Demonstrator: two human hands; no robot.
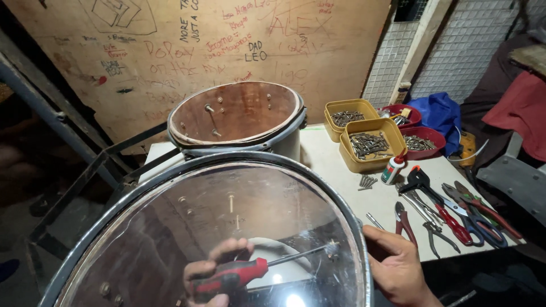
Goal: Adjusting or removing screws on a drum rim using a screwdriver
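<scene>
Drum with the clear head filled the near foreground, tipped toward the camera, its metal hoop curving down the right side, and the wooden inside with its bolts showed straight through the skin. Behind that transparent skin, the left hand was curled tight round the red-and-black handle of a screwdriver, the thin shaft running up and to the right with its tip against a fitting on the inner wall near the hoop. The right hand sat outside on the right, fingers bent and pressed against the hoop's edge, loosely curved and with nothing in its grasp. A second drum shell, open on top, stood just behind on the white table. Off to the right lay two yellow tubs of screws, red bowls with more hardware, a small glue bottle and a little heap of loose screws. Nearer the table's edge, pliers, cutters and scissors were spread side by side, close to the right hand but apart from it. A scribbled plywood board leaned at the back.
</scene>
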